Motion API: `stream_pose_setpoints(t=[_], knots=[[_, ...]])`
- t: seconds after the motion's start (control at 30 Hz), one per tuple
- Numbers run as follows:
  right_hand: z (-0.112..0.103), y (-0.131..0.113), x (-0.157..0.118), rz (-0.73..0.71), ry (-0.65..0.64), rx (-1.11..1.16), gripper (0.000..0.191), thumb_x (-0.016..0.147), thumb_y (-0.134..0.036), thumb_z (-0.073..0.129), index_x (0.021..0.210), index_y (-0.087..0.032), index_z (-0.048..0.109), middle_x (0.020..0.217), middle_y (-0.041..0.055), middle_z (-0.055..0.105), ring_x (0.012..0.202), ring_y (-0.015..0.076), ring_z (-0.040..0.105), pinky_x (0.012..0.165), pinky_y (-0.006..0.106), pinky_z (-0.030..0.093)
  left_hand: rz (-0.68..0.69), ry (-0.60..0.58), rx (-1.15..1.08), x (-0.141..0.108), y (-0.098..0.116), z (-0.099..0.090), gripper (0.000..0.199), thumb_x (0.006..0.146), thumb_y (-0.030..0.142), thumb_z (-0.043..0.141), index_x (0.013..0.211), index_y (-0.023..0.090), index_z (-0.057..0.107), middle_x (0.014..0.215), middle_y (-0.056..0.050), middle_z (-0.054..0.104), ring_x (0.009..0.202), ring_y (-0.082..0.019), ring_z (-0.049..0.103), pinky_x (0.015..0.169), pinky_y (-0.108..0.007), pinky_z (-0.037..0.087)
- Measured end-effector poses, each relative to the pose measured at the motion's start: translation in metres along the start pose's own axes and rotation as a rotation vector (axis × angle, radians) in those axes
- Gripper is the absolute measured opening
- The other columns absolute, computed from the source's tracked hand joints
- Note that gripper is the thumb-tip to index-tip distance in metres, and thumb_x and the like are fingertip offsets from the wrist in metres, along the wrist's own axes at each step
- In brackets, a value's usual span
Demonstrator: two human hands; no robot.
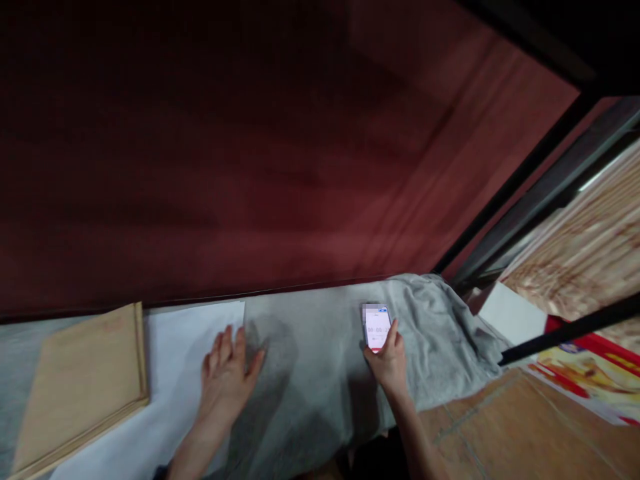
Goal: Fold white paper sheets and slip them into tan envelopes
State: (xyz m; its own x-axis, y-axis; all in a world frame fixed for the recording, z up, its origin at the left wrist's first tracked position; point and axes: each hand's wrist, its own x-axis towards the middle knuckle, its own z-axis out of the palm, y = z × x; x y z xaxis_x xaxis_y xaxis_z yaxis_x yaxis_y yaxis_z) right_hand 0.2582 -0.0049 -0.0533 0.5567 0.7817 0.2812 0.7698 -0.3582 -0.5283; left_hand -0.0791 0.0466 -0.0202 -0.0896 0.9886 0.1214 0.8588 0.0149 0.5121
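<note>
Nearest the camera, the person's right forearm (423, 447) reaches up from the lower edge toward the right hand (391, 370), which is at the near end of a lit phone (378, 330). The phone lies straight ahead of this hand and a little to its left, its long axis pointing away from the person, the far end tipped slightly left. The grip is narrow: the thumb is at the phone's near left corner and the index finger along its right edge. Whether the phone rests fully on the grey cloth (310, 347) or is slightly raised, I cannot tell.

The left hand (227, 373) is much farther from the phone, which lies well off to its right. It holds nothing, its fingers loosely spread and the thumb wide, over the right part of a white sheet (173, 353); contact with the sheet is unclear. Left of that hand, a brown paper stack (87, 380) partly covers the sheet.
</note>
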Motion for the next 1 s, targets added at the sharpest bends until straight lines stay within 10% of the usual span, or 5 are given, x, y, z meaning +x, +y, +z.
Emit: stream_pose_setpoints(t=[0.3,0.43,0.7,1.0], knots=[[-0.001,0.006,0.001,0.038,0.011,-0.215,0.082,0.090,-0.042,0.050,0.159,-0.009,0.020,0.144,0.0271,0.049,0.133,0.0423,0.050,0.106,0.062,0.039,-0.005,-0.158,0.645,-0.026,-0.028,-0.008,0.065,0.098,0.044,0.047,0.147,0.001,0.048,0.156,-0.028,0.042,0.144,-0.039,0.041,0.108,-0.054,0.039],[0.020,-0.047,-0.010,-0.204,0.036,0.020,0.067,0.089,-0.033,0.051,0.151,-0.011,0.039,0.151,0.0247,0.044,0.141,0.0393,0.042,0.110,0.062,0.039,0.043,-0.143,0.624,-0.023,-0.019,-0.016,0.055,0.101,0.038,0.040,0.137,0.000,0.057,0.148,-0.028,0.052,0.133,-0.038,0.053,0.091,-0.045,0.053],[0.090,-0.188,-0.096,-0.464,-0.464,0.283,0.051,0.082,-0.027,0.067,0.132,-0.019,0.063,0.137,0.0153,0.063,0.127,0.0342,0.057,0.108,0.054,0.047,0.034,-0.030,0.560,-0.013,-0.048,-0.031,0.052,0.101,0.031,0.033,0.136,0.002,0.058,0.149,-0.028,0.051,0.131,-0.040,0.054,0.094,-0.053,0.053],[0.095,-0.208,-0.133,-0.512,-0.508,0.274,0.060,0.090,-0.027,0.059,0.146,-0.010,0.049,0.150,0.0196,0.052,0.140,0.0359,0.046,0.118,0.058,0.036,0.033,-0.149,0.560,-0.028,-0.049,-0.015,0.054,0.100,0.029,0.030,0.139,0.000,0.056,0.151,-0.029,0.048,0.137,-0.046,0.047,0.092,-0.053,0.052]])
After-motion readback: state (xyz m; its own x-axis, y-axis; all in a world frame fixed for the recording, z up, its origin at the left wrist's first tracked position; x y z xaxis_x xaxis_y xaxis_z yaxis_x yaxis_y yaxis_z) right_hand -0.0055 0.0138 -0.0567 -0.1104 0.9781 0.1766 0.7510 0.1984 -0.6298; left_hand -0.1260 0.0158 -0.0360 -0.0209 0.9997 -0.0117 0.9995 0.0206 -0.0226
